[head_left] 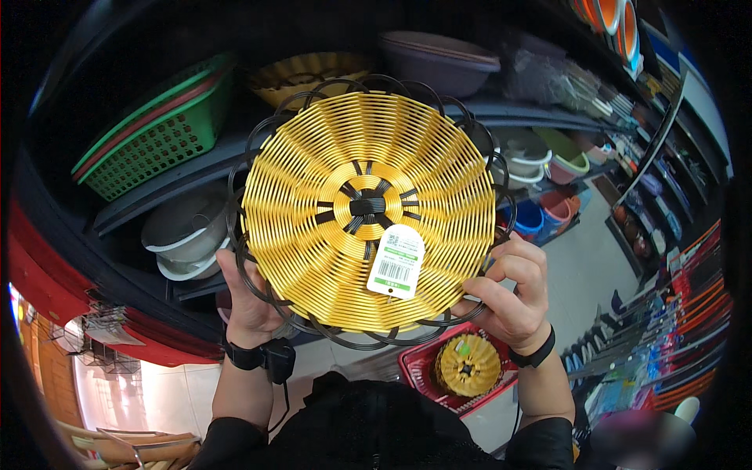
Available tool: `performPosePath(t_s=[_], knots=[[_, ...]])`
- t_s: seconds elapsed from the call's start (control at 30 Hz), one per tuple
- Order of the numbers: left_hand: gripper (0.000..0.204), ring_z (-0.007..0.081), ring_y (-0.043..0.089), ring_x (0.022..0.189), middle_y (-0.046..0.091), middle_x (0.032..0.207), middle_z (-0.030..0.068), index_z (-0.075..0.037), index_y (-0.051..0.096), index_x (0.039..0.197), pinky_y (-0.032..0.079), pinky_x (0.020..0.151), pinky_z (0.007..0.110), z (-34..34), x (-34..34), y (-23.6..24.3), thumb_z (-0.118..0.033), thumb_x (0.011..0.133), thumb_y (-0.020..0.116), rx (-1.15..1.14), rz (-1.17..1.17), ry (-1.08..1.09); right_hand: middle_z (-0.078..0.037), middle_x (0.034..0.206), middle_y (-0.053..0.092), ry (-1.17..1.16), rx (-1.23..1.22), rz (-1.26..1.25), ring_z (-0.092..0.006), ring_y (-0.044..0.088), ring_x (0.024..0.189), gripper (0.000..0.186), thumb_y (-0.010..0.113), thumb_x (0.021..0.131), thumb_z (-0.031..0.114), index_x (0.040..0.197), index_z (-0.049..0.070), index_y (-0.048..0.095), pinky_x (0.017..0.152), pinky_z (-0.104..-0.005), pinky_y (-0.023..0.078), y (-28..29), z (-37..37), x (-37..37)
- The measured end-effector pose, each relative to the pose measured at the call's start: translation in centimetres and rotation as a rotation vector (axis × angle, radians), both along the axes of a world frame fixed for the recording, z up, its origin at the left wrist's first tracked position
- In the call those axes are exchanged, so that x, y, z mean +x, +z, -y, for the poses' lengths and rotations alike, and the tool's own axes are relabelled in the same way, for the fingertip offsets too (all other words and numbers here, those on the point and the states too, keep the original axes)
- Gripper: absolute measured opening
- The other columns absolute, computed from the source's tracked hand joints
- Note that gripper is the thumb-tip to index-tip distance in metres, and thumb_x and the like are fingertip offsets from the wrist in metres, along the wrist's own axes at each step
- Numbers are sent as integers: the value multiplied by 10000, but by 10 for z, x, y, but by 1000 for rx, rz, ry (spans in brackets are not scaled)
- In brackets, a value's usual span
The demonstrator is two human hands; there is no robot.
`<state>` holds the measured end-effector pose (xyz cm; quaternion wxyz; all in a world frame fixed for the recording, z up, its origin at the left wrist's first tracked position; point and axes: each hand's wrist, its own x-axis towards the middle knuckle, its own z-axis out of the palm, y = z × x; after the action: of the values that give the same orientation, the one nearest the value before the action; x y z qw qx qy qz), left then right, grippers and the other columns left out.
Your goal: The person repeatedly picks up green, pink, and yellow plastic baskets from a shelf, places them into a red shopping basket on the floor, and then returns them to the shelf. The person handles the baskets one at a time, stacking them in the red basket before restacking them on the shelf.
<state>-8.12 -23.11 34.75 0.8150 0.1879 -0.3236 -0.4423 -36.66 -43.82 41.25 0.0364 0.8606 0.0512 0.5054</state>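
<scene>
A round woven basket (313, 258) in golden yellow, with a black looped rim and a black cross-weave at its centre, is held up in front of me. A white and green paper tag (396, 265) hangs over its lower part. My left hand (249, 301) grips the rim at the lower left, its fingers partly hidden behind the basket. At the lower right, my right hand (513, 294) pinches the rim between thumb and fingers. Below, a red shopping basket (413, 362) holds more yellow woven baskets (468, 366), stacked.
Dark shelves carry green and red plastic baskets (160, 141), another yellow woven basket (309, 77), purple basins (439, 63) and white basins (188, 235). Blue and red buckets (554, 210) stand at the right. Many long-handled goods (650, 352) line the right side.
</scene>
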Motion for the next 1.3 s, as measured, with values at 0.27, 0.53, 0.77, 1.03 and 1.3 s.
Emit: performPosePath(t_s=[0.27, 0.53, 0.77, 1.03, 1.3], knots=[[699, 316, 566, 1334, 527, 1504, 170, -40, 413, 1532, 474, 1121, 495, 6, -43, -31, -572, 1078, 391, 276, 11, -108, -94, 1016, 647, -27, 336, -241, -317, 647, 971, 365, 887, 720, 222, 1013, 75, 724, 846, -431, 555, -62, -2, -47], [636, 305, 550, 1327, 402, 1588, 133, -91, 245, 1611, 584, 936, 502, 25, -61, -86, -413, 1105, 457, 766, 97, -328, -107, 926, 703, -99, 781, -395, -295, 676, 898, 315, 886, 788, 248, 921, 39, 691, 805, -397, 548, -139, -27, -79], [565, 269, 594, 1266, 508, 1487, 181, -47, 391, 1547, 586, 934, 411, 18, -58, -147, -336, 1087, 548, 949, 325, -461, -141, 884, 709, -522, 918, -379, -339, 678, 872, 315, 851, 817, 285, 892, 9, 721, 781, -413, 545, -209, -42, -142], [516, 245, 618, 1221, 578, 1403, 144, -39, 472, 1479, 591, 913, 386, -4, -43, -173, -357, 1082, 560, 1099, 450, -392, -158, 908, 721, -905, 961, -508, -358, 652, 896, 302, 831, 820, 264, 947, 3, 749, 837, -448, 527, -316, -48, -202], [474, 234, 641, 1186, 609, 1384, 121, -47, 508, 1448, 608, 882, 384, -21, -44, -187, -342, 1080, 564, 1168, 420, -369, -124, 958, 734, -1025, 954, -530, -325, 635, 987, 212, 784, 817, 205, 965, 55, 766, 940, -429, 499, -403, -61, -220]])
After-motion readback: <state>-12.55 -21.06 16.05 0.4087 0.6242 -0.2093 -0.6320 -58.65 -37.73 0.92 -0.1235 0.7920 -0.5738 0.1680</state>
